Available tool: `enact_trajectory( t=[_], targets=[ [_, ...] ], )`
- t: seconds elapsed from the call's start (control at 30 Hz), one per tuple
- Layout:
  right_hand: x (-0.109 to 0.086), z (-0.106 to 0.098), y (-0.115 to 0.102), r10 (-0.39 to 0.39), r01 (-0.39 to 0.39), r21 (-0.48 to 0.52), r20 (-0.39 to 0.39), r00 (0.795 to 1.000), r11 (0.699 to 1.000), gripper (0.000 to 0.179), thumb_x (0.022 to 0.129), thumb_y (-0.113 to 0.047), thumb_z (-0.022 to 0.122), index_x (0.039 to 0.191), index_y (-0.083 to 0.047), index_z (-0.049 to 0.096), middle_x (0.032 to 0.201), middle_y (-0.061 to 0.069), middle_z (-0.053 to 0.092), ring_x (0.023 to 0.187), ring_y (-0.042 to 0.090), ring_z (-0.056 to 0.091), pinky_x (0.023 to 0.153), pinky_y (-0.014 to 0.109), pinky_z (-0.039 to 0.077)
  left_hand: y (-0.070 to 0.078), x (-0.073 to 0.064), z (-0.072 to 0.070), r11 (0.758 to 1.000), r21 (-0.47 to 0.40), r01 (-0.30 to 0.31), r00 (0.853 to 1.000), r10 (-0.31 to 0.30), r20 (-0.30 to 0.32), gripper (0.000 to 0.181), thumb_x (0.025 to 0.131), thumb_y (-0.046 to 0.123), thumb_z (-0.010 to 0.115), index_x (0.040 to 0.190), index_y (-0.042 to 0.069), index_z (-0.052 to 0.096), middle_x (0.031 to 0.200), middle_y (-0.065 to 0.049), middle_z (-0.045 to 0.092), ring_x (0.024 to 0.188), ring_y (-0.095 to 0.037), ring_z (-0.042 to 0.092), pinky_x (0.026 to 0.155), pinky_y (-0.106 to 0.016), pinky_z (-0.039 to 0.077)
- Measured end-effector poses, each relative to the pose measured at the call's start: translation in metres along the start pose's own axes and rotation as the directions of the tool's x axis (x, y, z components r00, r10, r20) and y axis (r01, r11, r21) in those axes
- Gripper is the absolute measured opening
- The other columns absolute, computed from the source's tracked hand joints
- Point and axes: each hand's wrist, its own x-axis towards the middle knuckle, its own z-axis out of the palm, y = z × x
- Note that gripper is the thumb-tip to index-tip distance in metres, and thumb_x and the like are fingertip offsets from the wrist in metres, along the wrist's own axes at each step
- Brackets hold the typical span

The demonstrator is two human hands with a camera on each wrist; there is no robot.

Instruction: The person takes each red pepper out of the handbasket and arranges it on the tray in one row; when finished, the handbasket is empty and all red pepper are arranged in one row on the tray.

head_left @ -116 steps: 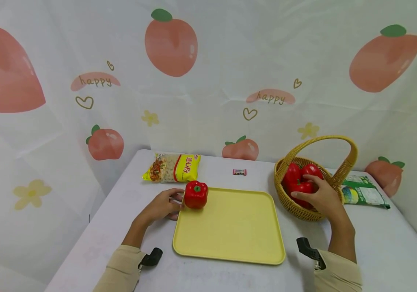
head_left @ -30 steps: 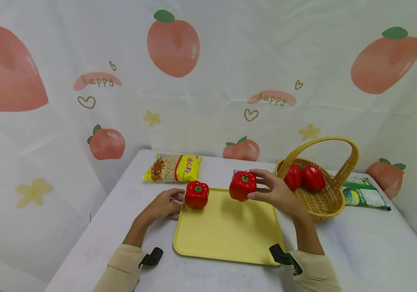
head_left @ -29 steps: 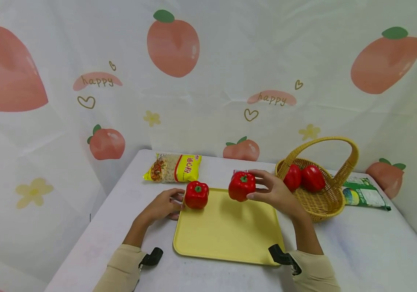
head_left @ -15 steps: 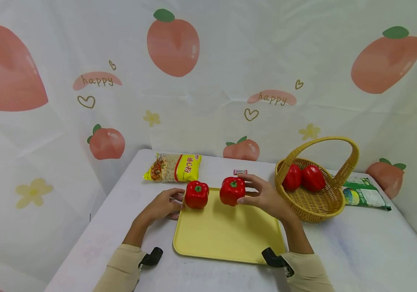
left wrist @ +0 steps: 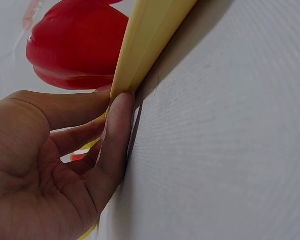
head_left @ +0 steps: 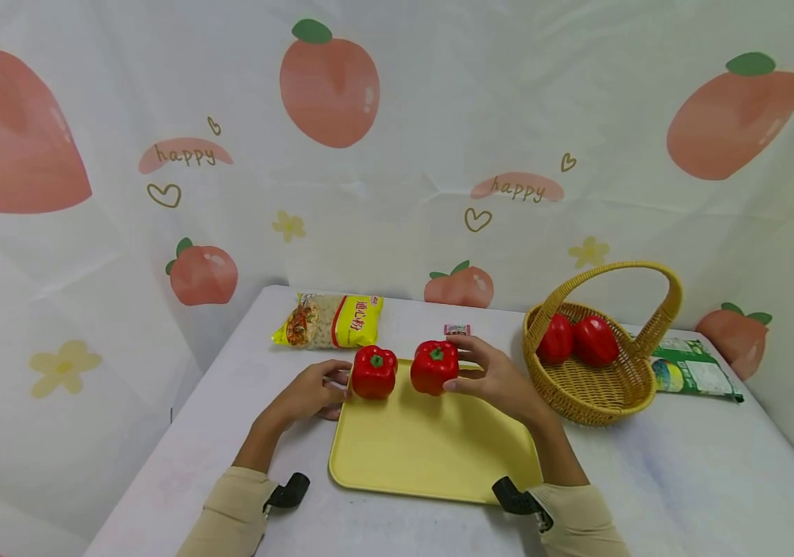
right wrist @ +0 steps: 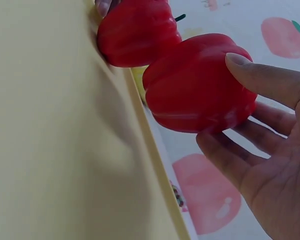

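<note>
My left hand (head_left: 309, 393) pinches the rim of the yellow tray (left wrist: 140, 47) between thumb and fingers at its left side. Beside those fingers, one red bell pepper (head_left: 373, 373) sits upright in the tray's far left corner. My right hand (head_left: 501, 381) grips a second red bell pepper (head_left: 434, 367) by its right side, close over the far part of the tray (head_left: 431, 456). In the right wrist view the thumb lies on the held pepper (right wrist: 197, 85) and the fingertips are under it; the first pepper (right wrist: 137, 35) is just beyond.
A wicker basket (head_left: 601, 387) with a tall handle stands to the right, holding two red bell peppers (head_left: 594, 340). Behind it lies a green packet (head_left: 696, 367). A yellow pasta bag (head_left: 330, 321) and a small pink-wrapped candy (head_left: 457, 329) lie along the back.
My right hand has taken a bell pepper out of the basket and carried it left over the tray, lately lower and closer to the first pepper. My left hand has stayed put.
</note>
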Motion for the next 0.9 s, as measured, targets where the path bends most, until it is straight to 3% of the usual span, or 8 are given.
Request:
enact_trajectory(
  t=[0.2, 0.67, 0.9],
  targets=[
    [0.002, 0.003, 0.001, 0.017, -0.017, -0.001, 0.012, 1.000, 1.000, 0.072, 0.092, -0.022, 0.083, 0.155, -0.012, 0.050, 0.151, 0.013, 0.058, 0.138, 0.039, 0.057, 0.104, 0.044, 0.060, 0.000, 0.000, 0.000, 1.000, -0.001, 0.002, 1.000, -0.002, -0.001, 0.059, 0.093, 0.004, 0.072, 0.150, 0.002, 0.054, 0.127, -0.016, 0.062, 0.098, -0.022, 0.068, 0.074, -0.036, 0.067],
    [0.005, 0.013, 0.006, 0.004, -0.004, -0.005, 0.010, 1.000, 1.000, 0.071, 0.092, -0.018, 0.083, 0.154, -0.007, 0.051, 0.155, 0.013, 0.052, 0.141, 0.041, 0.053, 0.111, 0.055, 0.053, 0.000, 0.000, 0.001, 1.000, -0.006, 0.008, 1.000, -0.008, -0.006, 0.059, 0.092, 0.004, 0.071, 0.149, 0.002, 0.055, 0.126, -0.015, 0.062, 0.098, -0.022, 0.068, 0.073, -0.036, 0.067],
    [0.006, 0.017, 0.009, 0.028, -0.028, -0.026, 0.023, 0.999, 0.999, 0.071, 0.092, -0.021, 0.083, 0.155, -0.010, 0.052, 0.158, 0.011, 0.051, 0.141, 0.040, 0.054, 0.110, 0.052, 0.054, 0.000, 0.001, 0.001, 1.000, -0.009, 0.006, 1.000, -0.006, -0.005, 0.059, 0.092, 0.004, 0.070, 0.149, 0.002, 0.055, 0.125, -0.015, 0.062, 0.097, -0.022, 0.068, 0.073, -0.036, 0.067]
  ],
)
